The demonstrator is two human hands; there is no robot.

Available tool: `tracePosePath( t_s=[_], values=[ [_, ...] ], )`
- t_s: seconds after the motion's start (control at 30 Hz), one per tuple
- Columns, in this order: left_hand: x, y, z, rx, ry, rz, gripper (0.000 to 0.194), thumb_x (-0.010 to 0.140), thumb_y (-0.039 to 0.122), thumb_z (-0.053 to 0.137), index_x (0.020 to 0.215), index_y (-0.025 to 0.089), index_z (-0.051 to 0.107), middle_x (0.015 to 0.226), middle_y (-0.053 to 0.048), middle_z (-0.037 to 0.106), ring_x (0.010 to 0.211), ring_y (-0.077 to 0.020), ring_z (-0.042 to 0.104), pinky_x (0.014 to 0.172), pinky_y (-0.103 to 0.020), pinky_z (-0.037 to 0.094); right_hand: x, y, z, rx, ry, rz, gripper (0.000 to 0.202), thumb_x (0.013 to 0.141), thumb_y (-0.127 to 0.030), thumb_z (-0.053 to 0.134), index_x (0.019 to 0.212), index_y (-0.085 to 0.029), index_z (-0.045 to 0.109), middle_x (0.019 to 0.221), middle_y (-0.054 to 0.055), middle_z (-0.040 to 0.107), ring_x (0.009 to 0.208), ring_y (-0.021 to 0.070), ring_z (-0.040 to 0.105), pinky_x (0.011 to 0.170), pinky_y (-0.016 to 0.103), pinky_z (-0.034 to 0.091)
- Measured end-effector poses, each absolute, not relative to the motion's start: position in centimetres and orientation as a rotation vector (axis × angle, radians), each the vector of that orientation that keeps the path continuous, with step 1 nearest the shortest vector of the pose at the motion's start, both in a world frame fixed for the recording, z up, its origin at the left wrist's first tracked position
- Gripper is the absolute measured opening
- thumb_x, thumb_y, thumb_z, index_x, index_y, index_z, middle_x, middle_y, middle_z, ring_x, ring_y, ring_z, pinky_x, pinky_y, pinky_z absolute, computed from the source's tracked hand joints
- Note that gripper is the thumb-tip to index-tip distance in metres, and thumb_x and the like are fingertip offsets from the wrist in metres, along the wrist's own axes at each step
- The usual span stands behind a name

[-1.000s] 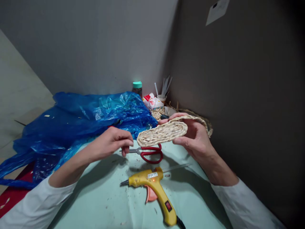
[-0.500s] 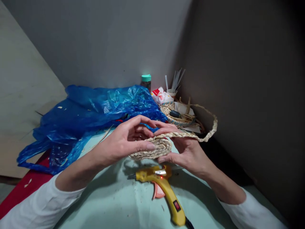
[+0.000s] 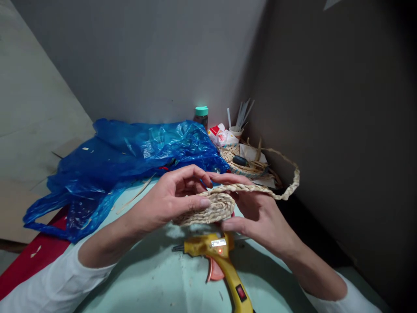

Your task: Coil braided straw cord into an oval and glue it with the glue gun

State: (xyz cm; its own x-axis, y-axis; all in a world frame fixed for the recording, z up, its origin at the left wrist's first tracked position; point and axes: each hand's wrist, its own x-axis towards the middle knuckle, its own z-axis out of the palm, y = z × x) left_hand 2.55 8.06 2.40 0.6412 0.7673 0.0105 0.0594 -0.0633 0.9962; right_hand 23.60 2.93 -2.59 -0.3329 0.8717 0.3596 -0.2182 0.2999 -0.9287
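At the centre of the frame, the bare left hand (image 3: 170, 195) has come in, its grip clamped on the oval coil of pale plaited fibre (image 3: 220, 209), which seems better steadied for it.
Tight, ropy rounds show; the loose tail (image 3: 295, 179) arcs right, past the right hand (image 3: 264, 221), whose grip I cannot tell is closed.

The oval straw coil (image 3: 222, 208) is tightly wound, held up and tilted. Its braid (image 3: 257, 188) runs along the top edge, looping loosely rightward.
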Motion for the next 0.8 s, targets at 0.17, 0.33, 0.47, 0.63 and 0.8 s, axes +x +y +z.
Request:
tracePosePath(
  t_s=[0.17, 0.33, 0.47, 0.63, 0.8],
  values=[
    [2.8, 8.2, 2.5, 1.608, 0.778, 0.709, 0.024, 0.08, 0.024, 0.079, 0.095, 0.018, 0.061, 0.075, 0.006, 0.06, 0.067, -0.0052, 0.054, 0.059, -0.014, 0.043, 23.9, 3.1, -2.1, -0.485, -1.22, 1.264, 0.024, 0.101, -0.024, 0.062, 0.124, -0.028, 0.065, 0.135, 0.006, 0.06, 0.123, 0.0195, 0.059, 0.105, 0.029, 0.051],
    [2.8, 7.9, 2.9, 1.661, 0.756, 0.733, 0.019, 0.082, 0.023, 0.077, 0.094, 0.018, 0.062, 0.072, 0.006, 0.058, 0.062, -0.0041, 0.05, 0.056, -0.014, 0.041, 24.4, 3.1, -1.4, -0.509, -1.18, 1.129, 0.012, 0.101, -0.02, 0.062, 0.107, -0.025, 0.07, 0.116, 0.004, 0.07, 0.106, 0.0132, 0.067, 0.097, 0.022, 0.054],
    [2.7, 7.9, 2.7, 1.676, 0.722, 0.728, 0.018, 0.083, 0.025, 0.077, 0.096, 0.02, 0.064, 0.073, 0.006, 0.06, 0.061, -0.0039, 0.051, 0.056, -0.014, 0.042, 24.7, 2.8, -0.8, -0.512, -1.247, 1.069, 0.011, 0.1, -0.021, 0.064, 0.106, -0.027, 0.071, 0.115, 0.003, 0.071, 0.108, 0.0132, 0.067, 0.097, 0.021, 0.055],
    [3.0, 7.8, 2.1, 1.729, 0.735, 0.762, 0.019, 0.086, 0.023, 0.075, 0.104, 0.025, 0.069, 0.083, 0.006, 0.067, 0.065, -0.0039, 0.055, 0.062, -0.013, 0.045, 24.6, 2.5, -0.8, -0.695, -1.21, 0.844, 0.01, 0.099, -0.019, 0.065, 0.096, -0.022, 0.074, 0.092, 0.003, 0.073, 0.087, 0.0112, 0.07, 0.083, 0.015, 0.058],
    [3.4, 7.2, 1.9, 1.885, 0.724, 0.809, 0.022, 0.086, 0.011, 0.069, 0.099, 0.027, 0.079, 0.096, 0.003, 0.076, 0.08, -0.0079, 0.064, 0.07, -0.014, 0.048, 24.7, 2.0, -1.1, -0.843, -1.151, 0.708, 0.004, 0.094, -0.023, 0.072, 0.096, -0.021, 0.075, 0.085, 0.003, 0.072, 0.076, 0.0156, 0.07, 0.072, 0.023, 0.061]
  ],
)
